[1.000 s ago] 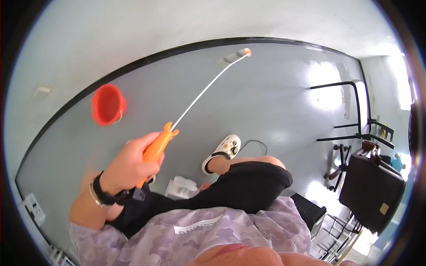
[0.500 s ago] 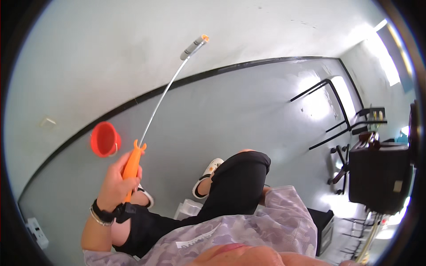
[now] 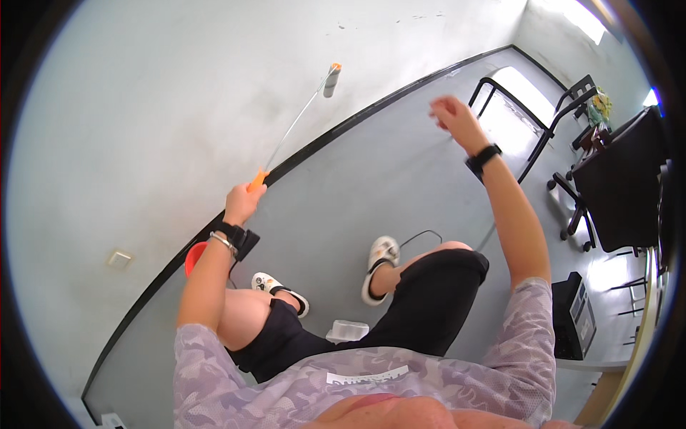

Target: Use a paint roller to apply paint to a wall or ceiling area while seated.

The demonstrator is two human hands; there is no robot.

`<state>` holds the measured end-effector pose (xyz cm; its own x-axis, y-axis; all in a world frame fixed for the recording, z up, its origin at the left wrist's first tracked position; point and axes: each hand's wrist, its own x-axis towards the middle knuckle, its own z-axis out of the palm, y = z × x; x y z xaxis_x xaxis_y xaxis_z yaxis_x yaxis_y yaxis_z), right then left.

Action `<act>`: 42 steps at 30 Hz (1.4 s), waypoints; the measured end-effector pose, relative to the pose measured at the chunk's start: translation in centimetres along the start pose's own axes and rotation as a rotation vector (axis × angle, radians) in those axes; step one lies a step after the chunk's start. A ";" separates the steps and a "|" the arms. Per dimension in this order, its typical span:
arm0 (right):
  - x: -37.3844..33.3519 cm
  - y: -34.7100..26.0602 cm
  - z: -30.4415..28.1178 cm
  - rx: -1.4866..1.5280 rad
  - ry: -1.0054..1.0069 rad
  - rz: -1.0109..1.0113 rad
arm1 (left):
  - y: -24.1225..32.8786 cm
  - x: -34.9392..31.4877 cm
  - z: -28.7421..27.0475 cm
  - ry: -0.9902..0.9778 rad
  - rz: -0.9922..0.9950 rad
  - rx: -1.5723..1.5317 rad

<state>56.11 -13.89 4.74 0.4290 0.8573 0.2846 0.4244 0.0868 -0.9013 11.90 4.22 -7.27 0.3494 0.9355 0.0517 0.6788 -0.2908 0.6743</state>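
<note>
Head view: the left hand (image 3: 241, 202) is clenched around the orange handle (image 3: 258, 179) of a paint roller (image 3: 300, 121). The handle end shows just above the fist. From the handle a thin metal rod (image 3: 293, 132) runs up and to the right to the grey roller sleeve (image 3: 331, 80), which has an orange end cap. The sleeve lies against the pale wall (image 3: 143, 107), above the black baseboard (image 3: 343, 129) that divides the wall from the grey floor (image 3: 386, 186). A black strap and a metal bracelet sit on the left wrist.

The right hand (image 3: 451, 118) is raised in the air, well apart from the roller, and holds nothing. Its fingers are loosely curled and it touches no object. A black watch (image 3: 483, 157) sits on the right wrist.

Below the left forearm, part of a red bucket (image 3: 194, 259) shows on the floor, close to the baseboard. The person wears black shorts, a patterned lilac shirt and white sandals (image 3: 381, 266). A small white tray (image 3: 346, 331) lies on the floor between the legs, and a dark cable (image 3: 421, 236) curves beside the right foot.

To the right stand a black metal frame (image 3: 532, 132), a black office chair (image 3: 622, 193) and a dark box (image 3: 575, 318) on the floor. A pale socket plate (image 3: 118, 258) is set in the wall at the left.
</note>
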 end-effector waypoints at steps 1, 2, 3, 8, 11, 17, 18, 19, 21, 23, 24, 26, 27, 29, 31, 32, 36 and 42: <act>1.0 -1.8 1.3 0.064 0.003 -0.040 | 1.7 0.6 0.0 -0.033 -0.028 -0.085; 2.0 -2.8 3.2 0.134 0.004 -0.081 | 3.0 1.0 -0.1 -0.063 -0.059 -0.164; 3.0 -3.1 5.5 0.071 0.008 -0.073 | 4.3 1.4 0.1 -0.065 -0.058 -0.162; 4.0 3.0 20.1 0.061 -0.081 0.194 | 11.3 2.8 2.6 -0.103 0.021 -0.619; 4.5 2.8 24.1 0.510 -0.116 0.359 | 11.9 5.3 3.8 -0.113 0.033 -0.695; 8.7 6.3 27.2 0.627 -0.028 0.373 | 12.9 11.4 8.9 -0.049 -0.039 -0.626; 9.1 6.9 28.1 0.634 -0.068 0.366 | 11.5 12.2 10.2 0.033 0.039 -0.550; 8.9 6.7 29.2 0.653 -0.079 0.371 | 9.5 13.0 10.8 0.082 0.093 -0.317; 8.3 6.9 30.6 0.710 -0.131 0.332 | 8.5 12.7 12.4 0.219 0.295 0.001; 8.8 6.9 30.9 0.691 -0.090 0.348 | 8.3 13.1 12.6 0.136 0.204 0.107; 8.9 7.2 30.7 0.654 -0.043 0.370 | 9.0 13.1 12.8 0.173 0.241 0.041; 9.7 7.1 30.7 0.653 0.054 0.345 | 10.6 13.6 12.3 0.128 0.171 -0.045; 9.6 5.8 30.6 0.694 0.033 0.339 | 11.0 13.5 11.6 0.132 0.166 -0.035; 9.9 4.1 29.4 0.680 0.022 0.275 | 12.6 13.1 10.9 0.269 0.263 -0.135; 10.5 4.3 28.9 0.738 -0.014 0.239 | 14.1 12.9 10.6 0.251 0.267 -0.098; 10.5 4.4 28.7 0.799 -0.060 0.199 | 14.2 12.8 10.7 0.206 0.203 -0.109; 9.6 6.2 30.2 0.777 -0.010 0.401 | 11.6 12.8 11.6 0.089 0.092 -0.199; 9.7 4.9 28.4 0.661 0.010 0.382 | 13.4 12.6 10.2 0.030 -0.004 -0.227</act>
<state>39.66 9.31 -6.15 0.4590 0.8843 -0.0857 -0.3186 0.0738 -0.9450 32.01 10.06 -5.13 0.3254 0.9431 0.0679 0.5166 -0.2375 0.8226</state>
